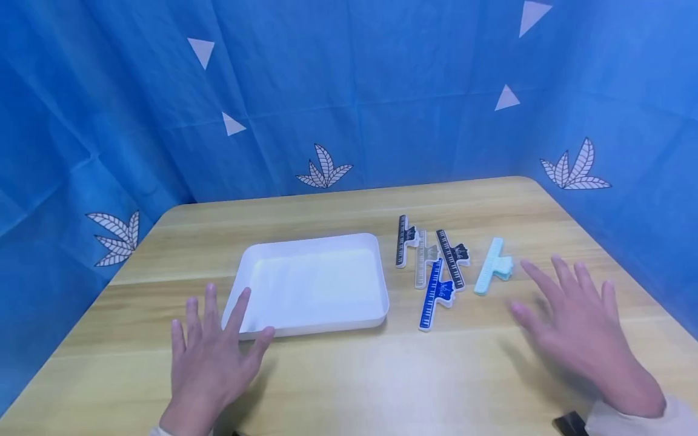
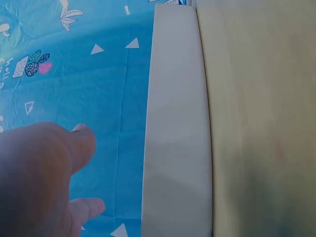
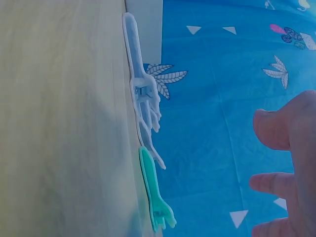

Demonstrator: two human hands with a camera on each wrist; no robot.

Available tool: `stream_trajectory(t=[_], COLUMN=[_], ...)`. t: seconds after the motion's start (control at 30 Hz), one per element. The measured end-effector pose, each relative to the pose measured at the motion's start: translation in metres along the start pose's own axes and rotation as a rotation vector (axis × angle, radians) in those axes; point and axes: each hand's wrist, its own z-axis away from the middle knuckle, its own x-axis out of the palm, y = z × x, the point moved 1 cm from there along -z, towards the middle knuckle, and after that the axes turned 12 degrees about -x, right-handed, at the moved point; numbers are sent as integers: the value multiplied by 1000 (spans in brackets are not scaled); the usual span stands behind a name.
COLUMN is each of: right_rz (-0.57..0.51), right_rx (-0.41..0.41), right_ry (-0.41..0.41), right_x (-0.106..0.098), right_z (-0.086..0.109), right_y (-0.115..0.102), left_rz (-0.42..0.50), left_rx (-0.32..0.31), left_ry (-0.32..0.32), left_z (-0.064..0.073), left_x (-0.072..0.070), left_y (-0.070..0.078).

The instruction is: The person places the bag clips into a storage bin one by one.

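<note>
In the head view my left hand (image 1: 209, 363) hovers with spread fingers at the near left corner of a white tray (image 1: 313, 332). My right hand (image 1: 580, 324), fingers apart and holding nothing, is just right of a mint-green clip (image 1: 491, 266). Left of that clip lie a blue clip (image 1: 433, 293), a grey clip (image 1: 421, 260) and two black clips, one farther back (image 1: 402, 242) and one beside the grey one (image 1: 450, 260). The right wrist view shows the green clip (image 3: 154, 190) below white-edged clips (image 3: 138, 89), apart from my thumb and fingers.
The wooden table (image 1: 349, 381) has rounded far corners. Blue patterned cloth (image 1: 349, 91) hangs behind it and along both sides. A small black object (image 1: 571, 422) shows beside the right sleeve (image 1: 638, 419). In the left wrist view a pale wall of the tray (image 2: 177, 123) stands near the hand.
</note>
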Motion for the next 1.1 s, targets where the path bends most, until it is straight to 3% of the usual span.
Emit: stream_trajectory(t=[0.2,0.4,0.6,0.73,0.97,1.1], right_rz=[3,-20,-162,-248,-334,-367], right_rx=[-14,-38,-96,-64,-5,41], right_ry=[26,45,81,62,6,-69], right_x=[4,2,-3,-10,-15,-18], right_z=[0,-5,-12,-18,-35,-51], right_y=[-4,-7,-5,-2,9,19], left_rz=[8,48,251,378,528,585], left_rx=[-3,10,32,24,15,-75], left_ry=[-21,1,-80,-124,-64,-86], left_z=[-1,-4,-8,-16,-22,-24], left_x=[-1,0,2,2,5,5], left_y=[-4,-7,-5,-8,-16,-21])
